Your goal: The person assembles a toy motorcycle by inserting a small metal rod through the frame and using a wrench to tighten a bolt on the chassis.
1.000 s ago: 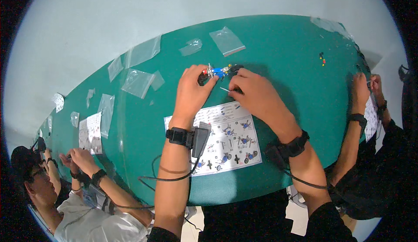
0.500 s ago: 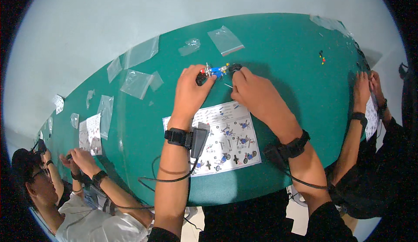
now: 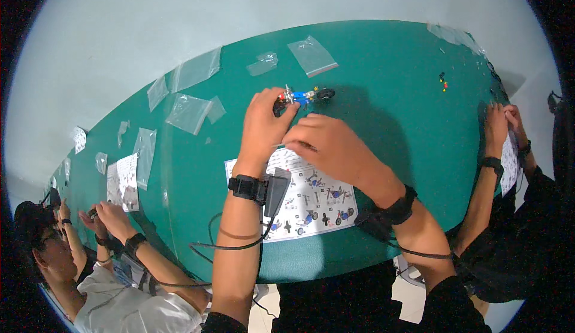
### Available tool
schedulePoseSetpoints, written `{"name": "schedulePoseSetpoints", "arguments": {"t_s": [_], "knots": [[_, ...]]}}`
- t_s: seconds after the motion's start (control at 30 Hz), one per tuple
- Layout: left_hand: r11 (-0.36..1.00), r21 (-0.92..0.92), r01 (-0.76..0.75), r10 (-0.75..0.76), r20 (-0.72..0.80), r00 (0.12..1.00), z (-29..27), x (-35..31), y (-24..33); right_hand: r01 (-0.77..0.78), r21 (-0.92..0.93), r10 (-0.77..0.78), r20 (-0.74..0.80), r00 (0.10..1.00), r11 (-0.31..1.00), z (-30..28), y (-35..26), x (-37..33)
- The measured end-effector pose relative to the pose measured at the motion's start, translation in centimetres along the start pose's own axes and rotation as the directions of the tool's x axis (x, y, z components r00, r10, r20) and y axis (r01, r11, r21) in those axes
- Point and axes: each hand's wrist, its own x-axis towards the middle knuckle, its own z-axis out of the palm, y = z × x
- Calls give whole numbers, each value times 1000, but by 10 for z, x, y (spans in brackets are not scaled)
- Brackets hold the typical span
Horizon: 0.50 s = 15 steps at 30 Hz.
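Note:
My left hand (image 3: 262, 120) is closed around one end of a small toy motorcycle (image 3: 303, 97). The model has a blue body, silver and red pieces, and a black wheel pointing right. Nearer to me, my right hand (image 3: 338, 147) is apart from the model, its fingers bent and pinching a thin pale rod (image 3: 277, 146). The tip of that rod sticks out toward my left wrist; the rest is hidden in the fingers. Beneath my forearms lies a printed instruction sheet (image 3: 311, 210) with pictures of the motorcycle, its upper part covered by my right hand.
Clear plastic bags (image 3: 312, 56) are strewn over the green table (image 3: 383, 57), mostly left and far. Small red, yellow and black pieces (image 3: 444, 82) lie at the right. One person's hands (image 3: 114, 220) work at the left, another's (image 3: 500, 120) at the right. Black cables (image 3: 233, 248) run from my wrist straps.
My right hand has let go of the wheel end of the motorcycle and moved left and nearer, taking the thin rod along. The left hand keeps its hold in about the same place.

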Motion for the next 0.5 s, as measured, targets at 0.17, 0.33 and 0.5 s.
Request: {"name": "schedulePoseSetpoints", "arguments": {"t_s": [0.17, 0.33, 0.5], "knots": [[998, 48, -31, 31, -2, 1000, -1, 0, -4, 37, -64, -31, 88, 996, 997, 5, -12, 0], [993, 97, -69, 66, 30, 997, 0, 2, -3, 49, 41, -49, -13, 999, 998, 11, -7, 0], [983, 143, -117, 112, 43, 993, 0, 1, -5, -25, 33, 26, -28, 999, 999, 16, -12, -1]]}}
